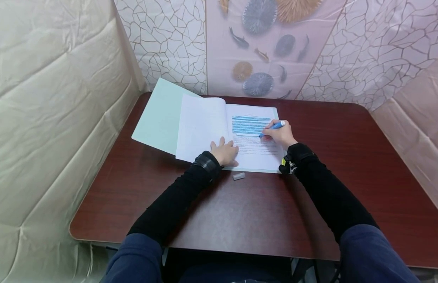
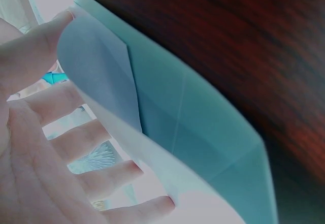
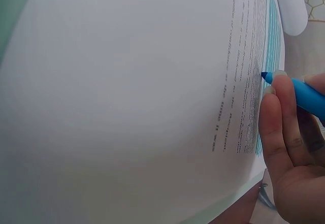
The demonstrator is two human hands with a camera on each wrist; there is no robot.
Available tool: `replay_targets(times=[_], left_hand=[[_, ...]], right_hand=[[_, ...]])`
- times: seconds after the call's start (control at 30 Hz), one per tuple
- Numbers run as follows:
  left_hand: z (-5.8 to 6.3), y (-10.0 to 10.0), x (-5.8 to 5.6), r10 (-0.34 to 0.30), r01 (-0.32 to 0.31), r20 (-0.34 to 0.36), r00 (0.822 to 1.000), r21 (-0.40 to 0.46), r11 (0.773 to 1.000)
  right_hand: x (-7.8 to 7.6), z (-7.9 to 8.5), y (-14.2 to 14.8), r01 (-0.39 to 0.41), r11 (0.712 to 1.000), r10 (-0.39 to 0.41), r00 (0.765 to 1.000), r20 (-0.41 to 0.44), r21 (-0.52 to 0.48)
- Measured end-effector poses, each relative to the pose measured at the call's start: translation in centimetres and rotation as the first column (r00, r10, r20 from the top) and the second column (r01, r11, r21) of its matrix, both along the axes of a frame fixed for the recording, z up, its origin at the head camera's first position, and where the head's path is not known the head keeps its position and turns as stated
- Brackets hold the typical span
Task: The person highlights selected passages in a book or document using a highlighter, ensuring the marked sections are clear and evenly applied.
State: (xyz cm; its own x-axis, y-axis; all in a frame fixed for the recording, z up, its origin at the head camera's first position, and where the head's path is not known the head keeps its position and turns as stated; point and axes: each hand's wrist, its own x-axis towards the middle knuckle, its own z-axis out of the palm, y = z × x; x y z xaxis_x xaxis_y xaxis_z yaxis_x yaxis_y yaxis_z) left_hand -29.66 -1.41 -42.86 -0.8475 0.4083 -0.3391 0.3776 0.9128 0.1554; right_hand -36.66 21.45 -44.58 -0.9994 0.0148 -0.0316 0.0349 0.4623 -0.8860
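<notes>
My right hand pinches a blue highlighter, its tip at a line of print on the right-hand page. The upper lines of that page are marked in blue, while the lower lines are plain black print. In the right wrist view the highlighter sits between thumb and fingers, its dark tip at the edge of the blue lines. My left hand rests with fingers spread on the lower part of the open pages, near the fold. In the left wrist view the curved paper lies against its fingertips.
A pale green folder cover lies spread to the left under a turned white page. A small grey cap lies on the brown table just below the folder. Patterned cloth hangs behind the table.
</notes>
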Motion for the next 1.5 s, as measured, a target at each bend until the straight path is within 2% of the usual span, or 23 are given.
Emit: replay_targets(times=[0.33, 0.7, 1.2, 1.5], left_hand=[[0.0, 0.0, 0.0, -0.002, 0.002, -0.002, 1.0, 0.001, 1.0], [0.3, -0.1, 0.1, -0.002, 0.002, -0.004, 1.0, 0.012, 1.0], [0.3, 0.0, 0.2, -0.003, 0.003, -0.006, 1.0, -0.01, 1.0], [-0.1, 0.0, -0.1, 0.002, -0.002, 0.001, 1.0, 0.008, 1.0]], right_hand=[[0.1, 0.0, 0.3, 0.009, 0.999, -0.009, 1.0, 0.0, 0.035], [0.0, 0.0, 0.6, -0.011, 0.999, 0.011, 1.0, -0.012, 0.031], [-0.1, -0.2, 0.9, 0.001, 0.999, -0.001, 1.0, -0.001, 0.038], [-0.2, -0.3, 1.0, 0.004, 0.999, -0.004, 1.0, -0.011, 0.04]])
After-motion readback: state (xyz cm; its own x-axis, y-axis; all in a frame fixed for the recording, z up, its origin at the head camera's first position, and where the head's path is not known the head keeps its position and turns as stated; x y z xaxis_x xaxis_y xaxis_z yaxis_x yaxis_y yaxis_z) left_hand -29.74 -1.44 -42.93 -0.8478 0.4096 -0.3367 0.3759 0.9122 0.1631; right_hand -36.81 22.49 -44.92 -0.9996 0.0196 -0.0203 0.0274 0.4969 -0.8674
